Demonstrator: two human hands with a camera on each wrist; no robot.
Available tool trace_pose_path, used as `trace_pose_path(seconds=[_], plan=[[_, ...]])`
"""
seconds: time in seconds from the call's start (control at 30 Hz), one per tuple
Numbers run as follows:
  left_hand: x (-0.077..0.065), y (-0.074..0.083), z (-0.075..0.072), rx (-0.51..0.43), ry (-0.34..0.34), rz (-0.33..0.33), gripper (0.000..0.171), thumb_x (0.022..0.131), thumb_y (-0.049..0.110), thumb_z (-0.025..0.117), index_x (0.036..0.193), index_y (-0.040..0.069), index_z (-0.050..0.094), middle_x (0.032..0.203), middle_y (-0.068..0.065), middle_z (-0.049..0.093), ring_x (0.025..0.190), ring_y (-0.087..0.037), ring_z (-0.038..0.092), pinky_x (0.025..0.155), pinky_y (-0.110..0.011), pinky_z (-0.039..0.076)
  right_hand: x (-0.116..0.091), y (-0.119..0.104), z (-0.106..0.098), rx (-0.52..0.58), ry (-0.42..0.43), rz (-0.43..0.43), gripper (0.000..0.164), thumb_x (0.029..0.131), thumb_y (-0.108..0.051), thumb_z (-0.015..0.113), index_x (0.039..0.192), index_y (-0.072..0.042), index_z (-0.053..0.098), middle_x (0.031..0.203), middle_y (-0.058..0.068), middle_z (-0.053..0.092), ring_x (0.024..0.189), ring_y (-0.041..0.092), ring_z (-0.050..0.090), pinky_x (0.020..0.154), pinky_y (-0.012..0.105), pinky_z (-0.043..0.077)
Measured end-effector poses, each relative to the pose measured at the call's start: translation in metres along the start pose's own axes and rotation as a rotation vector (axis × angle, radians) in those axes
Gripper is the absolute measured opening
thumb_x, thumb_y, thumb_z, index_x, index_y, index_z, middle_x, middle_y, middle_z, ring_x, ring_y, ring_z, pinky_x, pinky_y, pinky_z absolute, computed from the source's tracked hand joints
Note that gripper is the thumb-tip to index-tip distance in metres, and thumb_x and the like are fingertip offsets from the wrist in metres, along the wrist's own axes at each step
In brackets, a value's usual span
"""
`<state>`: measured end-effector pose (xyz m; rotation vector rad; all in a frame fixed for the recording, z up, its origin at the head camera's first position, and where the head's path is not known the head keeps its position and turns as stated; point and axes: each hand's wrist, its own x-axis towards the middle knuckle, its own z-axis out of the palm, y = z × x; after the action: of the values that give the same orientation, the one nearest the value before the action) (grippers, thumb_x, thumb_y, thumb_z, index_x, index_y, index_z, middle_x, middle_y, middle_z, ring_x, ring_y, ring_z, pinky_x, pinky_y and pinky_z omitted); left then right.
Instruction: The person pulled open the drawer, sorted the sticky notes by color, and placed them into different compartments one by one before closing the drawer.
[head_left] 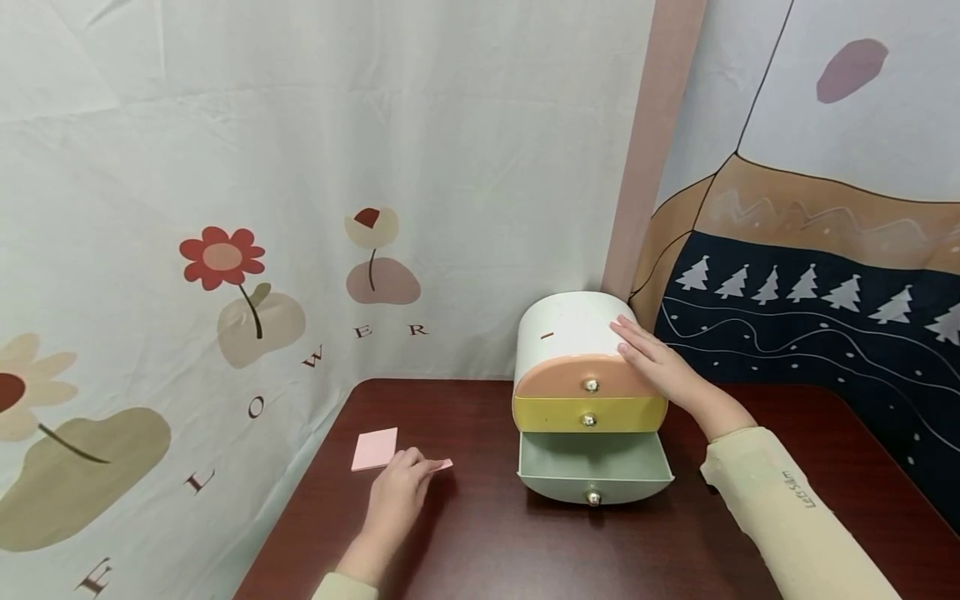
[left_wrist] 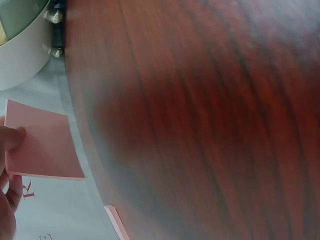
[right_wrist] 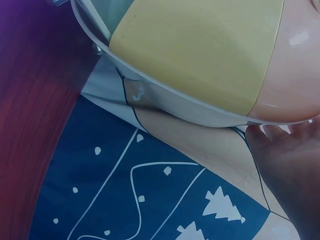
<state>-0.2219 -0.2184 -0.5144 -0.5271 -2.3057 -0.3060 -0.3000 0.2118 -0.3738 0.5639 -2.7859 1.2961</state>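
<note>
My left hand point(head_left: 399, 493) pinches a square pink sticky note point(left_wrist: 47, 145), with the thumb flat on its face. In the head view only a small corner of it shows past the fingers. Left of that hand, a pink sticky note pad point(head_left: 374, 449) lies on the table. A small rounded drawer box point(head_left: 573, 321) with a white shell stands to the right. Its green bottom drawer point(head_left: 596, 490) is pulled out and looks bare inside; the yellow drawer point(head_left: 551, 414) and orange drawer point(head_left: 555, 379) are closed. My right hand point(head_left: 660, 367) rests with extended fingers on the box's upper right side.
The dark red wooden table point(head_left: 480, 550) carries the box near its back edge. Close behind hangs a pale curtain point(head_left: 450, 167) printed with flowers and letters. At the right is a dark blue printed cloth point(head_left: 810, 333) with white trees.
</note>
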Motion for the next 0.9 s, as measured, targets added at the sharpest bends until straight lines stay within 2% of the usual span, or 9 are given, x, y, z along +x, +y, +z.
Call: trace_pose_path(seconds=[0.07, 0.2, 0.33, 0.57, 0.9], plan=[[0.001, 0.001, 0.001, 0.006, 0.017, 0.052, 0.024, 0.068, 0.003, 0.081, 0.085, 0.021, 0.077, 0.07, 0.01, 0.048, 0.065, -0.007, 0.046, 0.048, -0.019, 0.039, 0.0, 0.0, 0.0, -0.001, 0.0, 0.001, 0.057, 0.1, -0.046, 0.038, 0.151, -0.021, 0.027, 0.16, 0.002, 0.009, 0.146, 0.034, 0.004, 0.108, 0.068, 0.006], [0.002, 0.004, 0.002, 0.007, 0.037, 0.1, 0.024, 0.068, 0.003, 0.079, 0.085, 0.02, 0.077, 0.071, 0.007, 0.049, 0.065, -0.01, 0.047, 0.049, -0.023, 0.041, 0.0, 0.0, 0.0, -0.002, 0.001, 0.0, 0.057, 0.1, -0.046, 0.038, 0.151, -0.021, 0.027, 0.16, 0.002, 0.009, 0.146, 0.034, 0.004, 0.108, 0.068, 0.006], [0.004, 0.008, 0.004, -0.006, 0.06, 0.119, 0.023, 0.069, 0.004, 0.077, 0.084, 0.02, 0.077, 0.072, 0.007, 0.05, 0.067, -0.012, 0.048, 0.048, -0.024, 0.041, 0.0, 0.001, 0.0, -0.001, 0.001, -0.002, 0.057, 0.1, -0.046, 0.038, 0.151, -0.02, 0.027, 0.16, 0.003, 0.009, 0.146, 0.034, 0.004, 0.108, 0.068, 0.006], [0.011, 0.02, 0.007, -0.083, 0.106, 0.15, 0.021, 0.072, 0.004, 0.076, 0.085, 0.021, 0.077, 0.071, 0.006, 0.052, 0.065, -0.011, 0.047, 0.047, -0.019, 0.038, 0.001, 0.0, 0.0, -0.005, -0.004, -0.004, 0.058, 0.1, -0.047, 0.038, 0.151, -0.019, 0.027, 0.16, 0.004, 0.01, 0.146, 0.035, 0.005, 0.109, 0.068, 0.006], [0.02, 0.036, 0.007, -0.154, 0.136, 0.171, 0.03, 0.071, -0.003, 0.071, 0.088, 0.021, 0.077, 0.073, 0.006, 0.054, 0.066, -0.011, 0.047, 0.05, -0.019, 0.04, 0.0, -0.001, -0.002, -0.021, -0.022, -0.001, 0.058, 0.101, -0.047, 0.036, 0.151, -0.02, 0.025, 0.16, 0.004, 0.007, 0.146, 0.035, 0.003, 0.107, 0.07, 0.005]])
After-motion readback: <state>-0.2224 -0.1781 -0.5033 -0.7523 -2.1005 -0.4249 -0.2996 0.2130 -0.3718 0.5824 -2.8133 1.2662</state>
